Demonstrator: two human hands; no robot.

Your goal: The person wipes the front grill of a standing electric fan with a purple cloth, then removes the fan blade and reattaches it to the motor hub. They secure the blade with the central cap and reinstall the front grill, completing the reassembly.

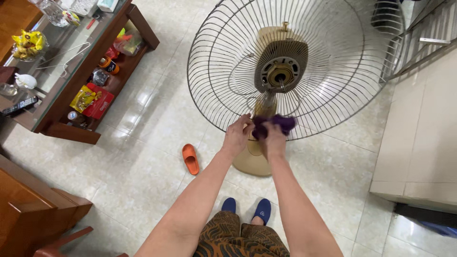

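- Purple cleaning cloth (pixel 275 124), bunched into a soft wad, sits against the lower rim of the round grey wire fan guard (pixel 223 81), just below the motor hub.
- The right hand (pixel 273 141) has its fingers closed around the cloth and presses it onto the wires.
- The left hand (pixel 237 135) is beside it, fingers curled onto the lower edge of the guard near the cloth; it seems to steady the cage, though how firmly it grips cannot be told.
- The guard is tilted back towards the person, with the front cover and blades off, so the bare beige motor housing with its brass shaft (pixel 281 71) shows in the middle.
- The beige round fan base (pixel 252 162) stands on the pale tiled floor (pixel 143 143), right in front of the person's feet in dark blue slippers (pixel 246 207).
- To do this wiping well, it likely pays to keep the steadying hand firm on the rim so the thin wires do not flex, and to pinch each wire inside the cloth and run along it, not across.
- Off to the left lie a single orange slipper (pixel 190 158) and a low dark wooden table with a glass top and a cluttered shelf (pixel 90 85), well apart from the fan.
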